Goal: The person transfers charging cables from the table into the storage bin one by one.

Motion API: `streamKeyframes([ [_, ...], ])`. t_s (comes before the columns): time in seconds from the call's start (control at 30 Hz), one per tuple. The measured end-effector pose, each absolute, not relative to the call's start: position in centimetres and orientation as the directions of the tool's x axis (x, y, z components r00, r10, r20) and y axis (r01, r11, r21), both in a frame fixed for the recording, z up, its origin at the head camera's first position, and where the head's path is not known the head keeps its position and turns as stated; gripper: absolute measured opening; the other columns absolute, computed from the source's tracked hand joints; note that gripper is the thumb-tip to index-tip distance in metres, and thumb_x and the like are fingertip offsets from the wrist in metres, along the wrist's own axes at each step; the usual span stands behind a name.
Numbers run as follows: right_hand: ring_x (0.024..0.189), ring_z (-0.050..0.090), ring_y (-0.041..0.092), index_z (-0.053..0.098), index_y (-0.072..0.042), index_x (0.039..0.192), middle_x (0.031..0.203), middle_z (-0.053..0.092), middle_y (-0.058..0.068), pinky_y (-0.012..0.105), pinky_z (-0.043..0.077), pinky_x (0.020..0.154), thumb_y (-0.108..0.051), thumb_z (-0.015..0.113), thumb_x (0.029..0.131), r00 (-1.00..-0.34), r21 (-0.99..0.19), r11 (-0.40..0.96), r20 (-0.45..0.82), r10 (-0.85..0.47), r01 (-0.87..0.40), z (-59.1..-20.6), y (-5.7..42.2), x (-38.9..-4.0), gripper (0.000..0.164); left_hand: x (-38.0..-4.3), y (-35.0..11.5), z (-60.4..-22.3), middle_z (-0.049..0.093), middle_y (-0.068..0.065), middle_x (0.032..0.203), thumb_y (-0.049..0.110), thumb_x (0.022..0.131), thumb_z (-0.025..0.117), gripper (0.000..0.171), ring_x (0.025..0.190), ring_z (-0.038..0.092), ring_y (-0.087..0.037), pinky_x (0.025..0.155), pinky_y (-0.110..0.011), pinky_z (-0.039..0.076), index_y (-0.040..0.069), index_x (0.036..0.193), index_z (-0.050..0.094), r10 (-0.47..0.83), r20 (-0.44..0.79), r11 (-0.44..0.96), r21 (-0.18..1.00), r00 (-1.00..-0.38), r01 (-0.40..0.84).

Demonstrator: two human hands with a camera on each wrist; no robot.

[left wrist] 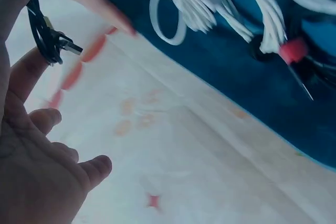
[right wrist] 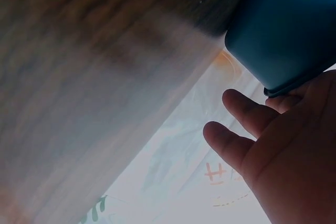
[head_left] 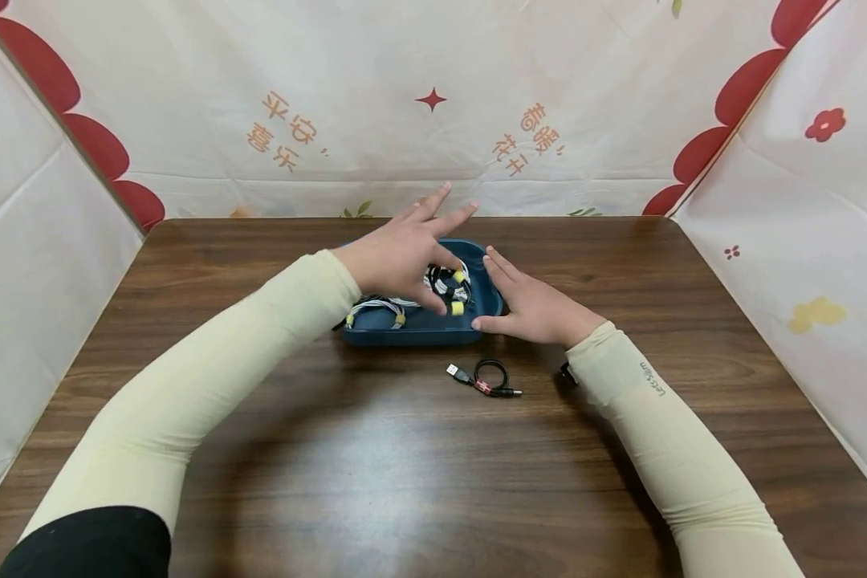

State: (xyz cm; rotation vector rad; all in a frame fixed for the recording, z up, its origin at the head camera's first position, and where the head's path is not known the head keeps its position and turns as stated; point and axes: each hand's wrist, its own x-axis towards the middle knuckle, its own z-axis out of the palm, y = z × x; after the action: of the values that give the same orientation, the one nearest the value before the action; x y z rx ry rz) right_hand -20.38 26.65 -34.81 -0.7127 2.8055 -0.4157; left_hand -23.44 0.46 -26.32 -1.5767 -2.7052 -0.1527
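Note:
A dark blue box [head_left: 412, 337] stands at the back of the table with several coiled cables inside, some white [head_left: 376, 305] with yellow ties. Above its middle, my left hand [head_left: 397, 253] has its fingers spread apart. In the left wrist view, a small coiled black USB cable [left wrist: 44, 30] is pinched between thumb and index finger of that hand, its metal plug sticking out. My right hand [head_left: 535, 309] rests against the box's right end, thumb at the front rim and straight fingers along the outside. Seen from the right wrist, those fingers [right wrist: 244, 111] lie beside the outer wall.
Another coiled black USB cable [head_left: 491, 380] with a red tie lies on the table in front of the box. A small black object [head_left: 567, 374] shows by the right wrist. Printed curtains [head_left: 433, 152] stand behind the wooden table [head_left: 376, 482] and at its sides.

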Motion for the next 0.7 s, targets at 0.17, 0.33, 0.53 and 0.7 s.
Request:
streamKeyframes([
  [0.17, 0.149, 0.016, 0.031, 0.003, -0.007, 0.16, 0.166, -0.007, 0.006, 0.05, 0.031, 0.112, -0.064, 0.056, 0.093, -0.862, -0.334, 0.841, -0.135, -0.489, -0.425, -34.8, 26.7, -20.3, 0.102, -26.1, 2.3, -27.3, 0.001, -0.002, 0.167, 0.061, 0.076, 0.078, 0.066, 0.146, -0.026, -0.027, 0.117, -0.057, 0.008, 0.023, 0.129, 0.069, 0.823, 0.009, 0.565, 0.084, -0.568, 0.821],
  [0.33, 0.149, 0.016, 0.031, 0.004, -0.006, 0.16, 0.166, -0.008, 0.005, 0.05, 0.033, 0.111, -0.063, 0.056, 0.093, -0.856, -0.339, 0.835, -0.133, -0.499, -0.434, -34.8, 26.6, -20.3, 0.103, -26.6, 3.8, -28.8, 0.001, -0.002, 0.167, 0.063, 0.077, 0.077, 0.067, 0.146, -0.027, -0.029, 0.117, -0.059, 0.007, 0.025, 0.131, 0.068, 0.82, -0.043, 0.573, 0.066, -0.571, 0.817],
  [0.53, 0.148, 0.02, 0.032, 0.002, -0.007, 0.16, 0.166, -0.007, 0.008, 0.05, 0.036, 0.109, -0.067, 0.053, 0.092, -0.857, -0.321, 0.842, -0.143, -0.495, -0.433, -34.5, 26.4, -20.2, 0.104, -25.8, 4.6, -29.7, -0.001, -0.002, 0.166, 0.062, 0.076, 0.078, 0.064, 0.144, -0.031, -0.03, 0.117, -0.059, 0.007, 0.026, 0.128, 0.071, 0.815, -0.115, 0.576, 0.052, -0.568, 0.816],
  [0.7, 0.147, 0.024, 0.032, -0.002, -0.01, 0.16, 0.166, -0.01, 0.005, 0.049, 0.038, 0.108, -0.07, 0.051, 0.091, -0.86, -0.328, 0.846, -0.153, -0.487, -0.421, -34.5, 26.4, -20.2, 0.105, -25.5, 4.7, -29.9, 0.0, -0.003, 0.166, 0.062, 0.075, 0.078, 0.057, 0.145, -0.028, -0.032, 0.117, -0.059, 0.007, 0.028, 0.121, 0.073, 0.805, -0.175, 0.582, 0.042, -0.567, 0.812],
])
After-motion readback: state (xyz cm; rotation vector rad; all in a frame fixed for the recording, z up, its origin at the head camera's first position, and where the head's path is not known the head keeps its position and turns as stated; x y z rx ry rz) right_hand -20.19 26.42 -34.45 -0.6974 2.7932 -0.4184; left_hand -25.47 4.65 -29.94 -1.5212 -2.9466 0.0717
